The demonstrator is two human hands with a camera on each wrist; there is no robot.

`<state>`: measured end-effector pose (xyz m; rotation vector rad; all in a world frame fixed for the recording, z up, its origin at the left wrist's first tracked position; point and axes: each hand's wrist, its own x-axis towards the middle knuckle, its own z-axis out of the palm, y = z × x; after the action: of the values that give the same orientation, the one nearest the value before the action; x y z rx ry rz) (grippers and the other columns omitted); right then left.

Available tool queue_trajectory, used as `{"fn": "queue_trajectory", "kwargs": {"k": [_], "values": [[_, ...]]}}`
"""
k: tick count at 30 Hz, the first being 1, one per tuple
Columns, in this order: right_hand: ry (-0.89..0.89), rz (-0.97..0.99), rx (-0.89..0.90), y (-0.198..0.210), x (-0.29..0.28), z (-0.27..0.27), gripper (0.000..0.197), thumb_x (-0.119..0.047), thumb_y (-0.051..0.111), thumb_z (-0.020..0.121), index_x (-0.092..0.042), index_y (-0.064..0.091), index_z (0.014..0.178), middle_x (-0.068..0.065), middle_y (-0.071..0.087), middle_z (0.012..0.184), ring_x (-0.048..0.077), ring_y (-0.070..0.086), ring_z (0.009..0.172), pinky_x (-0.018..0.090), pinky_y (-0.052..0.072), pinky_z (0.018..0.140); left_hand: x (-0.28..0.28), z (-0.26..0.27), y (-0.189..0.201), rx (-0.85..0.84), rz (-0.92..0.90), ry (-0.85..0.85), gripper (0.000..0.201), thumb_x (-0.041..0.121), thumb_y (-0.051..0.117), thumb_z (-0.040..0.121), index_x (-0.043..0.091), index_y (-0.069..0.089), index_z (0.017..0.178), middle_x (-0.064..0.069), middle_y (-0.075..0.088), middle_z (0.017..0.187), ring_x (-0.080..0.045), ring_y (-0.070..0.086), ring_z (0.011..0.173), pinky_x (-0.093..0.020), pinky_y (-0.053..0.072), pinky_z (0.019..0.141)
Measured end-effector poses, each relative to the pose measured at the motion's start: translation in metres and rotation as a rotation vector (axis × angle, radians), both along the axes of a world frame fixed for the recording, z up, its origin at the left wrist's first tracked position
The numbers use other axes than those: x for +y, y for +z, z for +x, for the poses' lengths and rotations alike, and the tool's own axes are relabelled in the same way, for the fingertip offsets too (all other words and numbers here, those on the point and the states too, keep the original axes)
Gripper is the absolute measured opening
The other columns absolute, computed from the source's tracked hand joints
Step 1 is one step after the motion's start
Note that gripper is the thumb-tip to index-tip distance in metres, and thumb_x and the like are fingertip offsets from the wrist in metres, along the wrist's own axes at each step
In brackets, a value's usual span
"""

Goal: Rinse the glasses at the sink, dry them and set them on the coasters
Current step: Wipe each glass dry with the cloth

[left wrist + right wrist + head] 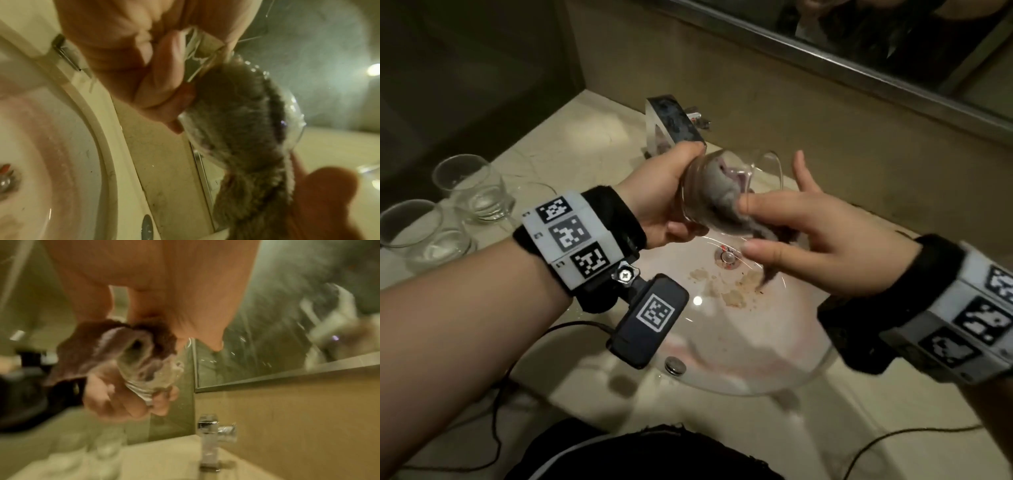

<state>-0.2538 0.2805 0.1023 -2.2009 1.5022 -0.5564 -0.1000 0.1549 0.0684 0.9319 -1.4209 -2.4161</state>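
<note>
Glass (717, 192), held on its side above the sink basin (774, 363), its base gripped in the curled fingers of the left hand (661, 202). The right hand (801, 240) pinches a grey cloth (726, 205) between thumb and fingers and presses it into the bowl of the glass; the index finger sticks out free. The step in hand appears to be drying, with rinsing of this glass judged done. The next move probably calls for turning the cloth round the inner wall, drawing it out, then carrying the glass to a coaster; none is in view. Two further glasses (472, 192) stand upright near the left edge of the pale stone counter (571, 137), water in their bottoms. A chrome tap (674, 123) rises at the back edge of the basin, below a framed mirror (893, 44) on a beige wall.
</note>
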Motion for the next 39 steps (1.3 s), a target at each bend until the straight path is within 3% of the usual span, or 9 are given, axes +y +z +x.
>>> {"fn": "queue_trajectory", "kwargs": {"k": [4, 9, 12, 16, 19, 23, 31, 35, 39], "values": [[0.059, -0.023, 0.396, -0.005, -0.007, 0.001, 0.056, -0.057, 0.036, 0.087, -0.018, 0.057, 0.121, -0.006, 0.068, 0.104, 0.014, 0.063, 0.105, 0.05, -0.02, 0.111, -0.001, 0.0, -0.002, -0.033, -0.041, 0.015, 0.048, 0.047, 0.029, 0.097, 0.005, 0.051, 0.102, -0.01, 0.045, 0.067, -0.011, 0.038, 0.037, -0.009, 0.021, 0.029], [-0.041, -0.062, 0.642, -0.019, -0.014, 0.007, 0.078, -0.06, 0.04, 0.085, -0.019, 0.025, 0.149, -0.001, 0.044, 0.145, 0.014, 0.048, 0.128, 0.035, -0.028, 0.108, -0.007, -0.001, 0.008, -0.099, -0.154, 0.062, 0.048, 0.049, 0.03, 0.097, 0.008, 0.055, 0.098, -0.007, 0.053, 0.063, -0.012, 0.037, 0.039, -0.01, 0.02, 0.032], [-0.117, 0.084, 0.186, -0.023, -0.022, 0.009, 0.072, -0.045, 0.066, 0.08, -0.022, 0.036, 0.142, -0.02, 0.045, 0.139, -0.004, 0.036, 0.129, 0.035, -0.019, 0.114, -0.005, -0.001, 0.008, -0.109, -0.15, 0.14, 0.047, 0.048, 0.032, 0.097, 0.007, 0.054, 0.103, -0.009, 0.054, 0.067, -0.013, 0.041, 0.038, -0.012, 0.026, 0.031], [-0.232, 0.443, -0.519, -0.017, -0.023, -0.001, 0.056, -0.026, 0.083, 0.062, -0.019, 0.062, 0.114, -0.003, 0.07, 0.108, 0.022, 0.065, 0.103, 0.043, 0.051, 0.093, -0.001, -0.006, 0.001, -0.224, -0.41, 0.258, 0.042, 0.05, 0.032, 0.097, 0.016, 0.056, 0.104, -0.01, 0.063, 0.098, -0.022, 0.061, 0.082, -0.032, 0.054, 0.066], [-0.363, 0.353, -0.78, -0.013, -0.019, -0.016, 0.048, -0.01, 0.08, 0.061, -0.017, 0.059, 0.104, -0.009, 0.071, 0.082, 0.003, 0.065, 0.071, 0.013, 0.049, 0.059, -0.011, -0.005, -0.005, -0.15, -0.349, 0.264, 0.043, 0.048, 0.033, 0.097, 0.014, 0.057, 0.088, -0.006, 0.059, 0.074, -0.02, 0.053, 0.056, -0.022, 0.043, 0.045], [-0.604, 0.179, -1.075, -0.007, -0.01, -0.039, 0.044, -0.001, 0.066, 0.064, -0.017, 0.048, 0.101, 0.001, 0.061, 0.094, 0.008, 0.065, 0.07, 0.016, 0.05, 0.058, -0.026, 0.004, -0.015, -0.043, -0.197, 0.247, 0.046, 0.047, 0.032, 0.095, 0.006, 0.053, 0.098, -0.02, 0.053, 0.087, -0.017, 0.042, 0.039, -0.016, 0.027, 0.031], [-0.683, 0.087, -0.783, -0.007, -0.024, -0.008, 0.053, -0.001, 0.079, 0.063, -0.027, 0.046, 0.096, 0.001, 0.066, 0.09, 0.02, 0.066, 0.086, 0.04, 0.056, 0.079, -0.021, -0.003, -0.02, -0.035, -0.082, 0.244, 0.058, 0.051, 0.036, 0.095, 0.001, 0.05, 0.121, -0.024, 0.05, 0.107, -0.018, 0.046, 0.042, -0.016, 0.027, 0.031], [-0.574, 0.149, -0.981, -0.006, -0.018, 0.002, 0.038, -0.023, 0.073, 0.074, -0.022, 0.051, 0.105, -0.007, 0.073, 0.084, 0.011, 0.069, 0.085, 0.026, 0.055, 0.073, -0.022, 0.001, -0.021, -0.016, 0.033, 0.238, 0.049, 0.046, 0.033, 0.097, 0.003, 0.054, 0.108, -0.023, 0.055, 0.095, -0.017, 0.042, 0.04, -0.013, 0.024, 0.032], [-0.318, -0.082, 0.047, -0.009, -0.011, -0.008, 0.046, -0.066, 0.049, 0.077, -0.045, 0.052, 0.117, -0.005, 0.059, 0.117, 0.028, 0.046, 0.115, 0.044, 0.03, 0.101, -0.026, 0.007, -0.018, 0.061, 0.184, 0.123, 0.032, 0.039, 0.033, 0.094, 0.015, 0.048, 0.109, -0.011, 0.044, 0.085, -0.015, 0.042, 0.038, -0.012, 0.025, 0.03]]}}
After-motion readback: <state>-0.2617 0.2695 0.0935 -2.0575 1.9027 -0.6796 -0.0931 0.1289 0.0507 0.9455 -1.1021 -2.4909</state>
